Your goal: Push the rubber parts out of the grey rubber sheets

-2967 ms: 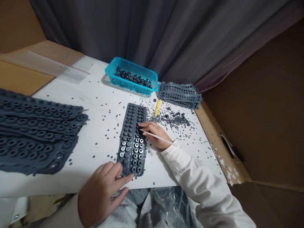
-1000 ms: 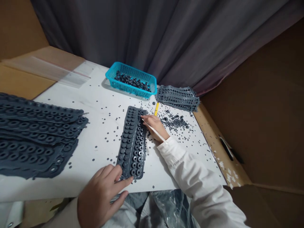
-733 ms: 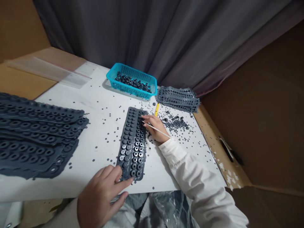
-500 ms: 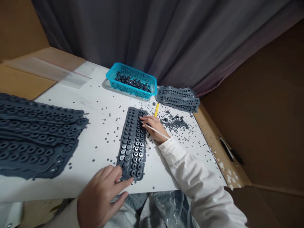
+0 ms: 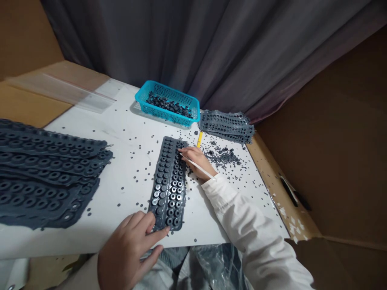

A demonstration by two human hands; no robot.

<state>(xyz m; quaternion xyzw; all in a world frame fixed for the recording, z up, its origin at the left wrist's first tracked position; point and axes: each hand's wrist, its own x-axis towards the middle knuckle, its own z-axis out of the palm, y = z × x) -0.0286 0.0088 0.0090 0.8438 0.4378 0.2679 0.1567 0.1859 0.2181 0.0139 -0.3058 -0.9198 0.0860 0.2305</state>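
Note:
A dark grey moulded rubber sheet [image 5: 172,169], with rows of round ring-shaped bumps, lies lengthwise on the white table. My left hand [image 5: 133,241] rests at its near edge with fingers apart; fingertips touch the sheet's near corner without wrapping round it. Over the far right part of the sheet, my right hand [image 5: 196,161] is closed on a thin white stick [image 5: 201,168]. The stick's tip points at the bumps; my fingers hide what is right under it. Small dark loose pieces [image 5: 225,156] are piled to the right of this hand.
A blue perforated basket [image 5: 169,117] holding many small dark parts stands at the back. More rubber sheets [image 5: 45,173] are stacked at left, and perforated sheets [image 5: 226,125] at back right. A yellow strip [image 5: 200,139] and scattered dark bits lie on the table [image 5: 102,161].
Almost nothing differs. Both hands, the stick and the rubber sheet keep nearly the same places; the view has shifted very slightly.

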